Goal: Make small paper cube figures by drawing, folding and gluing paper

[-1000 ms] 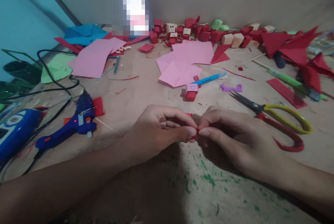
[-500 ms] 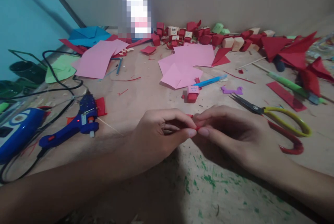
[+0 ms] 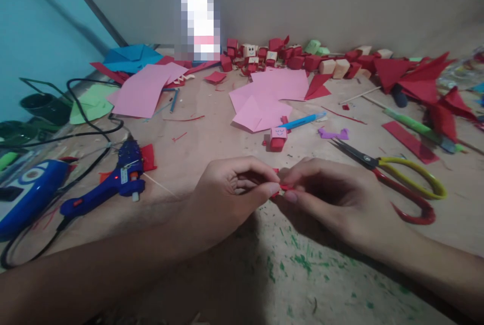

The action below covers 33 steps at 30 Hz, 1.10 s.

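My left hand (image 3: pixel 236 194) and my right hand (image 3: pixel 333 194) meet at the centre, each pinching a small piece of red paper (image 3: pixel 286 187) between thumb and index finger. The piece is mostly hidden by the fingertips, so its shape is unclear. Just beyond them sits a small red and pink paper figure (image 3: pixel 278 139) with a drawn face. A blue pen (image 3: pixel 304 120) lies behind it. Scissors (image 3: pixel 372 162) with one yellow and one red handle rest beside my right hand, blades pointing away to the left.
A blue glue gun (image 3: pixel 109 188) and its black cable lie at left, near a blue device (image 3: pixel 32 196). Pink sheets (image 3: pixel 280 84) spread over the table's middle. Red paper figures (image 3: pixel 312 63) line the back wall. A lit, blurred screen (image 3: pixel 200 17) stands behind.
More of the red piece shows between my fingertips, which have parted slightly. The whole view has shifted a little.
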### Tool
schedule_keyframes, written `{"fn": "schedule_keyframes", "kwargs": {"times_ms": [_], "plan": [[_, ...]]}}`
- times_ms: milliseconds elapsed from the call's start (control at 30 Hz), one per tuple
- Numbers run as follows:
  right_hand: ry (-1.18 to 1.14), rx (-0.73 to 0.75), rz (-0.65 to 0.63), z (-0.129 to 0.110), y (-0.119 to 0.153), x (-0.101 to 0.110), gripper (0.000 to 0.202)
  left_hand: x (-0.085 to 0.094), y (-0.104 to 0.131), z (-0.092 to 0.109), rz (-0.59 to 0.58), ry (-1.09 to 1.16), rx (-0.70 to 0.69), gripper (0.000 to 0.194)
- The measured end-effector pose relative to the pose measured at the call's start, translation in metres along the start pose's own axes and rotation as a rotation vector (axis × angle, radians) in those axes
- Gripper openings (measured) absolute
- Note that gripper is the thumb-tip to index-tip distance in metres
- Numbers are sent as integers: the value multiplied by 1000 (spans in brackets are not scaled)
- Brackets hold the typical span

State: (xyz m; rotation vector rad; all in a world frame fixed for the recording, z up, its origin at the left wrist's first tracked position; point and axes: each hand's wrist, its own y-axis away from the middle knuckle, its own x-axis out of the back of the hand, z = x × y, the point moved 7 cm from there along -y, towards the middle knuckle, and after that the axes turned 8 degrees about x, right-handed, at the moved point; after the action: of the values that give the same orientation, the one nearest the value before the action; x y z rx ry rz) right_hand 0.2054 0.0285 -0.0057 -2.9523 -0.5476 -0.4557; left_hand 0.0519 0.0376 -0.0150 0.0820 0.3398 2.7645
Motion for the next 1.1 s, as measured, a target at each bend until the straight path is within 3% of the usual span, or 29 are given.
{"fn": "schedule_keyframes", "kwargs": {"times_ms": [167,333,500,733,933,1100], "plan": [[58,18,-25,0,3,0,12,-3,3,0,-18,-70,-40,3],[175,236,112,-20,6,7,11,0,7,9,76,-157,-162,8],[262,367,97,-32,10,1,8,-3,12,27,169,-294,-366,12],[289,323,81,-29,8,1,12,-6,8,23,163,-256,-309,12],[245,403,59,-33,8,-2,11,-9,7,23,114,-260,-316,10],[229,363,106,-25,3,10,8,-6,4,22,110,-287,-330,12]]}}
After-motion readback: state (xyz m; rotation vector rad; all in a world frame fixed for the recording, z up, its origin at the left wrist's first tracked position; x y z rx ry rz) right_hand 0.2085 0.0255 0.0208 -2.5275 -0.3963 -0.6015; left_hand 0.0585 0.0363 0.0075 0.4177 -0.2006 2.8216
